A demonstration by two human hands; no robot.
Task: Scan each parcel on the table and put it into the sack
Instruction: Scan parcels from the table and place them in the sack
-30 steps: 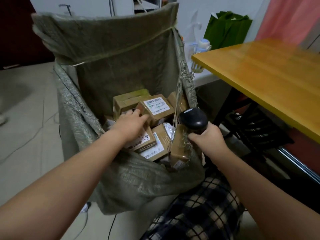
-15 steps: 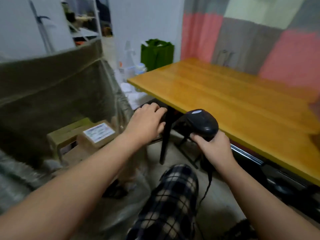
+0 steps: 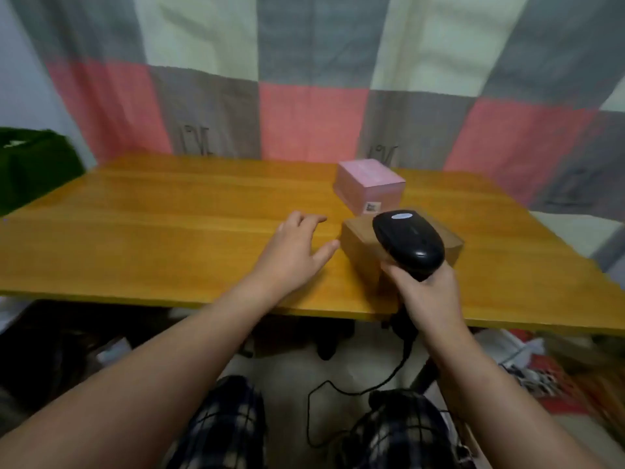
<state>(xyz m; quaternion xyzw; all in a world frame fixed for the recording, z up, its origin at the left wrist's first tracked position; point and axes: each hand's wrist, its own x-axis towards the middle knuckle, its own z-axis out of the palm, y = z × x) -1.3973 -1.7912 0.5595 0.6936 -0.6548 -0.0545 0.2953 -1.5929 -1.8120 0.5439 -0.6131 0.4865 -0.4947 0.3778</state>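
Two parcels sit on the wooden table (image 3: 135, 238): a brown cardboard box (image 3: 358, 247) near the front edge and a pink box (image 3: 368, 184) with a small barcode label just behind it. My left hand (image 3: 297, 245) hovers over the table with fingers spread, its thumb close to the brown box's left side, holding nothing. My right hand (image 3: 426, 292) grips the handle of a black barcode scanner (image 3: 409, 245), whose head covers part of the brown box. The sack is out of view.
A checked pink, grey and cream curtain (image 3: 304, 79) hangs behind the table. A green bag (image 3: 33, 164) stands at the far left. The scanner's cable (image 3: 338, 390) trails to the floor by my knees. Clutter lies under the table at right.
The view has swung right from the sack to the table. My left hand left the parcels in the sack and now reaches over the table beside the brown box. The scanner stayed in my right hand.
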